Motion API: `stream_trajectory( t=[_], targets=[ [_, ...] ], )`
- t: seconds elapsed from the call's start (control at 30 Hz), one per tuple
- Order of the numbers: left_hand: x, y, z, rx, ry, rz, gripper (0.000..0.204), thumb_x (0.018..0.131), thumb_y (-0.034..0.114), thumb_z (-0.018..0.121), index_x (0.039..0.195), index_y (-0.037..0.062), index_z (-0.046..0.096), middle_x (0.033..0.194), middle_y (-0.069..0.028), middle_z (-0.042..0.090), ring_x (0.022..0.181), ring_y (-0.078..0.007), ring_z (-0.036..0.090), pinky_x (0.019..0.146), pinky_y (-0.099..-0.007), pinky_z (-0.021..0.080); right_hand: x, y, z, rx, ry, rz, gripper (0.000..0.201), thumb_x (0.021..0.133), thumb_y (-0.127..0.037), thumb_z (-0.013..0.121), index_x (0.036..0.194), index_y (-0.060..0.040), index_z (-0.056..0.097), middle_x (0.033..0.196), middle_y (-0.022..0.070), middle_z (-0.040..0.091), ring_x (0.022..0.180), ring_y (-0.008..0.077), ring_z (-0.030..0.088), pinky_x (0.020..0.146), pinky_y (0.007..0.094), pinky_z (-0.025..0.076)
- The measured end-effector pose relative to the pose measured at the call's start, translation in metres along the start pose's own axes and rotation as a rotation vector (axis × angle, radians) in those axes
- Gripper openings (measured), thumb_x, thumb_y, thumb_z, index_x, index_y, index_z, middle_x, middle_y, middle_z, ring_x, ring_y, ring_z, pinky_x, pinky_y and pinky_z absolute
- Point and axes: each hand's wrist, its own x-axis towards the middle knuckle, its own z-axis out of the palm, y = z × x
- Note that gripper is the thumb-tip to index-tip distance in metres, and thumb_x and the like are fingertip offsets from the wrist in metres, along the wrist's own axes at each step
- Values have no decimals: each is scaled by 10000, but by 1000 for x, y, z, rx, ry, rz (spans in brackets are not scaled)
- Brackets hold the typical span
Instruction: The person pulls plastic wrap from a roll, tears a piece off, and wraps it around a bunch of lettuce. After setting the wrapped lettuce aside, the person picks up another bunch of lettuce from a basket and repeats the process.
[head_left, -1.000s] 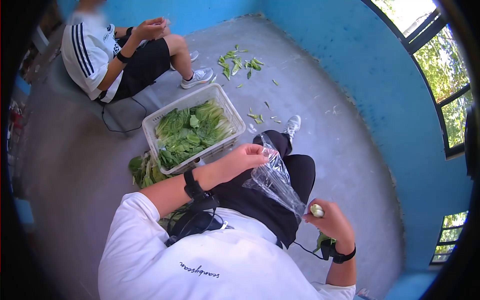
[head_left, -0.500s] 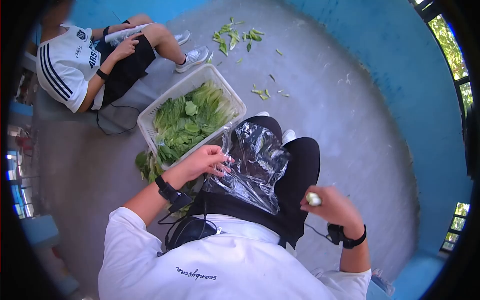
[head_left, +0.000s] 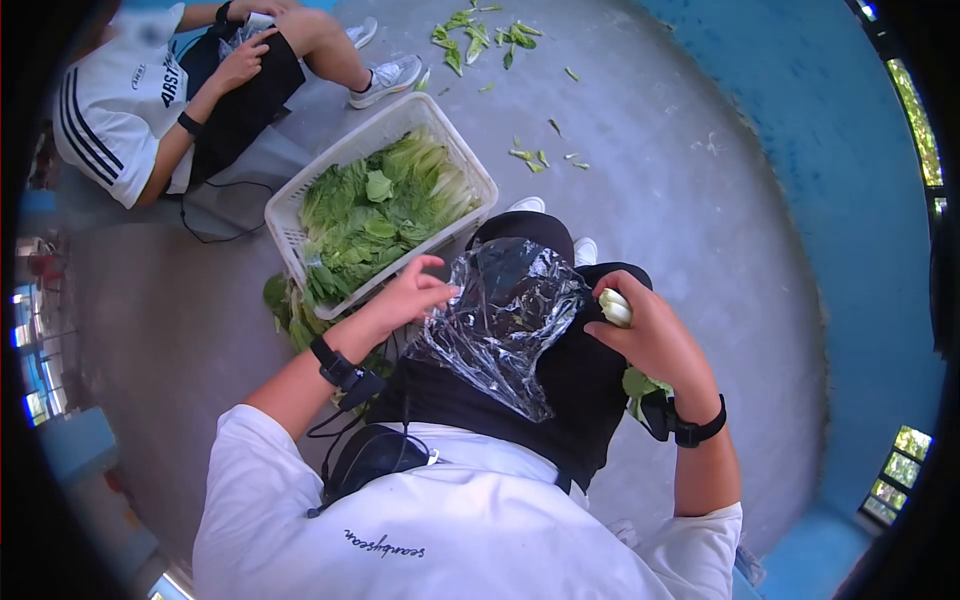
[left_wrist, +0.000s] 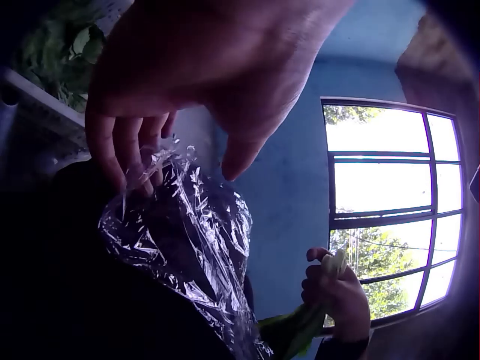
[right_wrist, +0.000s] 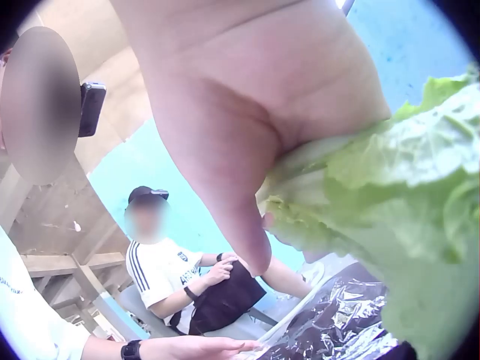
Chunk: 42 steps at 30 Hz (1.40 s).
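A clear plastic bag (head_left: 500, 325) lies spread over the person's dark-trousered lap, crinkled and shiny. At its left edge is the left hand (head_left: 405, 295), with fingers extended and thumb apart. The left wrist view shows its fingertips (left_wrist: 150, 176) overlapping the rim of the bag (left_wrist: 187, 232). On the other side, the right hand (head_left: 645, 325) grips a head of lettuce (head_left: 616, 308), pale stem end up near the bag. Its green leaves (right_wrist: 405, 180) trail behind the palm in the right wrist view.
A white plastic crate (head_left: 285, 215) full of leafy greens (head_left: 385, 215) stands to the left front, with more leaves (head_left: 290, 315) beside it. Another person (head_left: 130, 110) sits beyond it. Leaf scraps (head_left: 480, 40) lie on the floor. Windows (left_wrist: 382, 195) line a blue wall.
The bag, earlier stretched between both hands, now lies flat on the lap. The left hand has moved left and spread its fingers. The right hand swung outward, then came back toward the bag with the lettuce.
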Motion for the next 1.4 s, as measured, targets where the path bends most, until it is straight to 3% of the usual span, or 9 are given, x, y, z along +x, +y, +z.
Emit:
stream_trajectory(
  t=[0.17, 0.27, 0.4, 0.53, 0.7, 0.83, 0.93, 1.2, 1.4],
  targets=[
    [5, 10, -5, 92, 198, 197, 763, 931, 261, 755, 1553, 100, 343, 1489, -171, 452, 1411, -267, 411, 1123, -421, 400, -1, -6, -11, 141, -113, 57, 240, 892, -107, 754, 1080, -34, 624, 854, 59, 631, 798, 160, 634, 728, 333, 519],
    [-8, 39, 2, 117, 232, 394, 780, 924, 246, 752, 1564, 99, 330, 1529, -171, 428, 1459, -265, 369, 1155, -433, 370, -9, -27, -25, 385, -162, 121, 179, 916, -89, 734, 1061, -57, 635, 832, -14, 598, 753, 69, 598, 661, 262, 512],
    [-41, 87, 42, -86, -227, 517, 884, 864, 243, 808, 1576, 89, 308, 1559, -162, 407, 1480, -279, 352, 1193, -509, 313, -17, -41, -35, 574, -240, 39, 132, 941, -83, 714, 1050, -63, 642, 833, -41, 604, 699, 41, 583, 620, 219, 509],
    [-54, 88, 121, 32, -459, 797, 1044, 776, 237, 886, 1581, 41, 250, 1474, -153, 479, 1417, -233, 427, 1166, -361, 357, -13, -52, -20, 675, -226, 3, 94, 959, -82, 702, 1010, -51, 629, 807, -42, 598, 693, 40, 583, 610, 218, 504],
    [-56, 69, 177, -125, -481, 391, 578, 804, 158, 862, 1246, 40, 508, 1243, -86, 594, 1175, -178, 595, 954, -361, 518, -11, -58, 2, 837, -141, -83, 129, 968, -83, 698, 917, -56, 583, 768, -32, 588, 683, 45, 575, 604, 225, 480],
    [-65, 72, 192, -159, -332, 473, 348, 896, 164, 754, 1148, 9, 572, 1069, -96, 648, 1043, -186, 642, 895, -340, 525, -14, -57, 11, 828, -36, -95, 143, 937, -77, 731, 948, -57, 589, 815, -31, 595, 737, 54, 582, 656, 239, 490],
    [-74, 87, 182, -126, -478, 279, 410, 910, 187, 743, 1226, 6, 554, 1153, -106, 631, 1121, -202, 627, 936, -355, 514, -21, -51, 5, 817, -67, -122, 214, 892, -78, 780, 989, -61, 591, 870, -21, 614, 814, 66, 599, 718, 253, 503],
    [-75, 82, 178, 333, -794, 472, 419, 1004, 326, 621, 1347, 96, 554, 1302, -107, 584, 1243, -185, 559, 1103, -376, 392, -38, -15, -7, 897, -619, -279, 466, 804, -109, 861, 1186, -31, 607, 1108, 106, 718, 1092, 229, 674, 1027, 384, 506],
    [-81, 83, 183, 147, -882, 338, 339, 987, 367, 668, 1104, 49, 684, 1030, -83, 696, 1013, -165, 670, 863, -322, 543, -48, -15, 1, 837, -603, -221, 412, 846, -149, 812, 1182, 25, 651, 1137, 150, 722, 1224, 289, 618, 1052, 442, 485]
  ],
)
